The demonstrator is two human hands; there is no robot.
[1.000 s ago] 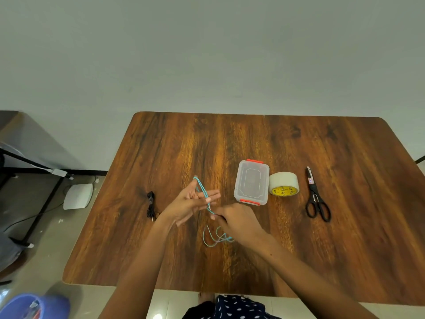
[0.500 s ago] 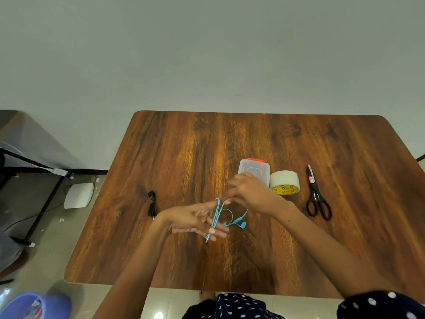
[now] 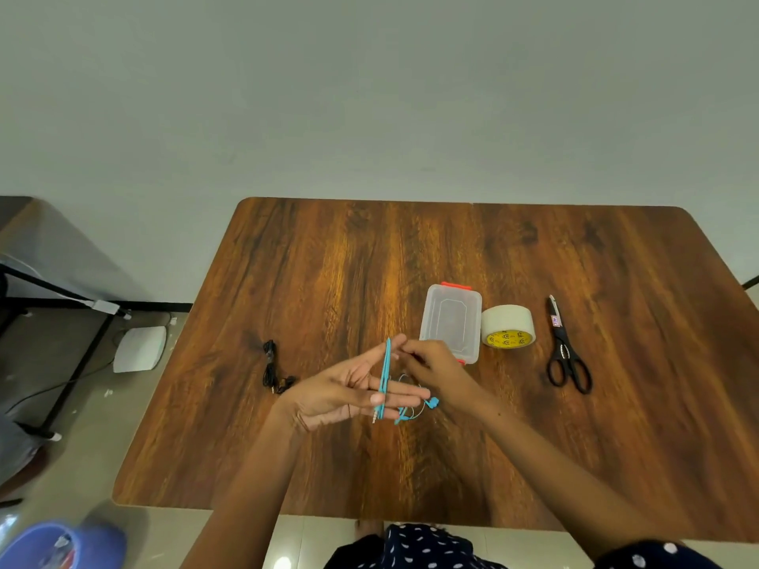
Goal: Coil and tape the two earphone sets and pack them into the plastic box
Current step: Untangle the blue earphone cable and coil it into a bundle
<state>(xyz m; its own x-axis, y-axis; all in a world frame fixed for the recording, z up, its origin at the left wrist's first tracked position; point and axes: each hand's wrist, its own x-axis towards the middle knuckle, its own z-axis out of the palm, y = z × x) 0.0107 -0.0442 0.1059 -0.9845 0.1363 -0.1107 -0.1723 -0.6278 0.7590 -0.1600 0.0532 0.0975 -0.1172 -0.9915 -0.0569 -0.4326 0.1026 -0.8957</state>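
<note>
My left hand point(image 3: 345, 394) is held flat above the wooden table point(image 3: 616, 425), fingers straight and spread. The blue earphone cable point(image 3: 385, 377) is wound in loops round those fingers, and its earbuds dangle below at the right. My right hand point(image 3: 431, 369) pinches the cable just past the left fingertips. The black earphone set point(image 3: 272, 367) lies bunched on the table to the left. The clear plastic box point(image 3: 451, 320) with red clips stands closed behind my right hand.
A roll of pale tape point(image 3: 508, 325) sits right of the box. Black scissors point(image 3: 564, 355) lie further right. Off the table's left edge stand a black stand and a white device on the floor.
My right hand has swung from near the table's front up to the left fingertips, laying more blue cable round my left fingers. The loose tail has shortened.
</note>
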